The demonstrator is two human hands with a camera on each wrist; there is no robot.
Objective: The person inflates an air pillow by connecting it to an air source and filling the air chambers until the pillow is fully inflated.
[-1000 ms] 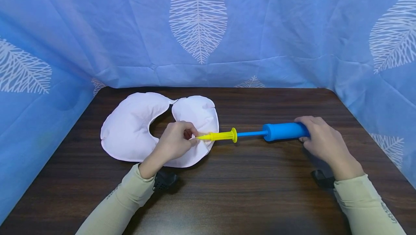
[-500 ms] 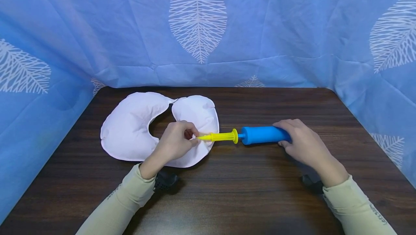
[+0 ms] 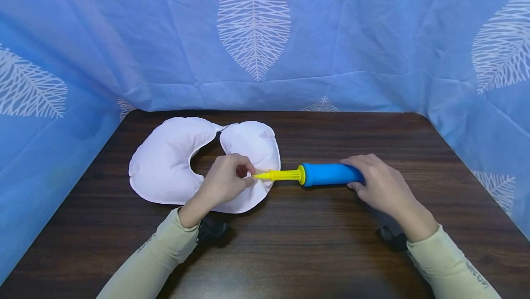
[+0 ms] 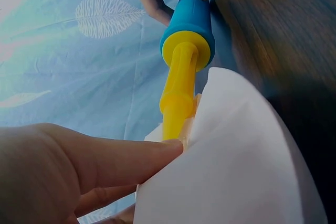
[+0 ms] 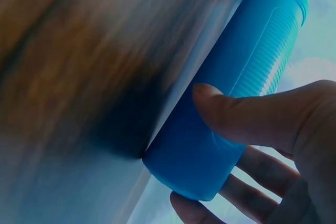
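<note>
Hand pump (image 3: 331,174) spans the gap between the person's hands: the right hand (image 3: 381,185) curls thumb and fingers round the outer end of its blue barrel, the left hand (image 3: 225,177) pinches the pale U-shaped neck pillow (image 3: 163,165) at the yellow nozzle's (image 3: 285,175) tip, the pillow lying on the dark worktop (image 3: 306,244) beneath that hand

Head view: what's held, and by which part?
Right hand: hand pump, by its blue barrel, rear end. Left hand pinches where the yellow nozzle meets the white neck pillow.
</note>
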